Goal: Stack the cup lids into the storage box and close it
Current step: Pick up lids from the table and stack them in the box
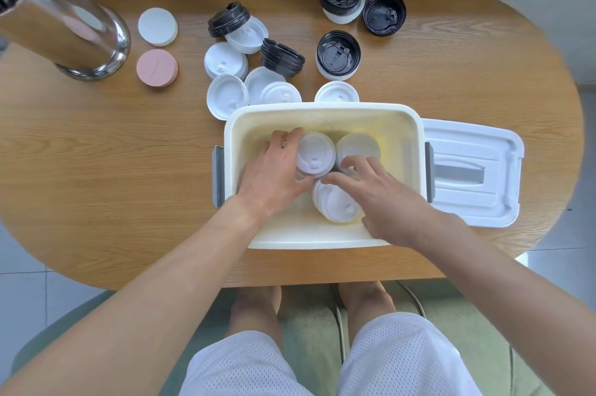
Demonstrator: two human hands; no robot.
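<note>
While left fingers (292, 137) grasp round white plastic lids (315, 153), right fingers (350, 165) hover released.

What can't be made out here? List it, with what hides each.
- Head view: how many lids each stack in the storage box holds; the left hand and right hand cover their sides.
- Head view: the white lid behind the box; its far rim hides the lid's near half.
- Head view: the top of the metal cylinder; cut off by the frame's corner and blurred.

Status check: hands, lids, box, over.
Left hand grips a white lid stack inside storage box. Right hand open. Box lid off, alongside.
</note>
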